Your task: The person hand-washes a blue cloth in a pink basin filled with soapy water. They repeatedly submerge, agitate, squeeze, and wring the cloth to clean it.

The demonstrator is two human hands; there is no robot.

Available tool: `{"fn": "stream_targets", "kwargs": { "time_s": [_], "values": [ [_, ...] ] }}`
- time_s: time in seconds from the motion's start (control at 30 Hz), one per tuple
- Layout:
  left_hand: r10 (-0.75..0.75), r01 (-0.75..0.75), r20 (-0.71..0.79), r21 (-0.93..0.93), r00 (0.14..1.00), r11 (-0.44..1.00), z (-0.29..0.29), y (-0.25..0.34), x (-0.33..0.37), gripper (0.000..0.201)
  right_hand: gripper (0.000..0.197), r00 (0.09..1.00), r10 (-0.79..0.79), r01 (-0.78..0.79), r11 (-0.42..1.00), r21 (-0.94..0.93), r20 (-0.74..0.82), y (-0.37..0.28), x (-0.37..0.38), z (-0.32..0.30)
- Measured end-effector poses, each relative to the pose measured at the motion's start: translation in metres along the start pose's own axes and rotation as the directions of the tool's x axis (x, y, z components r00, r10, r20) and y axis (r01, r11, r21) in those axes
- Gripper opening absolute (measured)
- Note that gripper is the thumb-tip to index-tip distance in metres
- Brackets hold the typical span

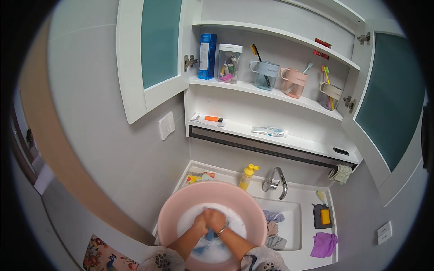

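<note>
A large pink basin (pixel 165 221) holds water with white suds (pixel 192 217). Both my hands are inside it, close together over the suds. My left hand (pixel 200 221) and my right hand (pixel 216 219) are closed, pressed against each other. A wet blue cloth (pixel 209 235) shows between and below them, gripped in both; part of it spreads under the foam. The fingertips are largely hidden. A bracelet (pixel 221 231) circles my right wrist, and patterned sleeves end above both forearms.
Right of the basin, a white sink (pixel 291 226) holds several crumpled cloths (pixel 273 217) under a chrome faucet (pixel 276 183). A yellow bottle (pixel 247 177) stands behind the basin. A purple cloth (pixel 323 245) and yellow soap bar (pixel 324 217) lie at right. An open cabinet (pixel 271 97) hangs above.
</note>
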State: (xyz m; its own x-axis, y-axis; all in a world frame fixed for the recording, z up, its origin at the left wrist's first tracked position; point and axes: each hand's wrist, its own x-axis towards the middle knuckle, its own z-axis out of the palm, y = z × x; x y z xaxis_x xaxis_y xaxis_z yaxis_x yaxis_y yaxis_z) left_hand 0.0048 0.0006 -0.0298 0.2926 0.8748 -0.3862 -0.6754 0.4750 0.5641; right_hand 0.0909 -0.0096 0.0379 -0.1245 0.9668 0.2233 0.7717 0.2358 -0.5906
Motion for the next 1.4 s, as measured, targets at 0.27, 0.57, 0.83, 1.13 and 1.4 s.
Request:
{"fn": "stream_targets", "kwargs": {
  "time_s": [0.27, 0.57, 0.83, 1.13, 1.4],
  "values": [
    [-0.021, 0.002, 0.241, 0.081, 0.97, 0.997, -0.029, -0.001, 0.02, 0.046, 0.035, 0.937, -0.345, 0.341, 0.938, -0.064, -0.063, -0.037, -0.023, -0.003],
    [-0.062, 0.097, -0.089, 0.485, 0.994, 0.869, 0.048, 0.047, -0.048, 0.041, 0.039, 0.99, 0.141, -0.121, 0.906, 0.405, -0.019, 0.019, 0.014, -0.032],
    [0.281, -0.287, -0.388, 0.045, 0.878, 0.957, -0.005, 0.067, -0.019, 0.017, 0.03, 0.934, 0.054, -0.161, 0.946, 0.282, 0.353, 0.083, 0.026, -0.011],
    [0.434, -0.355, -0.145, 0.379, 0.889, 0.854, -0.02, 0.016, -0.008, 0.025, 0.021, 0.957, -0.27, 0.292, 0.89, 0.351, -0.111, -0.056, -0.03, -0.027],
    [0.24, -0.192, -0.106, 0.341, 0.965, 0.921, 0.042, 0.004, -0.028, 0.044, 0.036, 0.963, -0.071, 0.12, 0.977, 0.176, -0.258, 0.014, 0.004, -0.004]
  ]
}}
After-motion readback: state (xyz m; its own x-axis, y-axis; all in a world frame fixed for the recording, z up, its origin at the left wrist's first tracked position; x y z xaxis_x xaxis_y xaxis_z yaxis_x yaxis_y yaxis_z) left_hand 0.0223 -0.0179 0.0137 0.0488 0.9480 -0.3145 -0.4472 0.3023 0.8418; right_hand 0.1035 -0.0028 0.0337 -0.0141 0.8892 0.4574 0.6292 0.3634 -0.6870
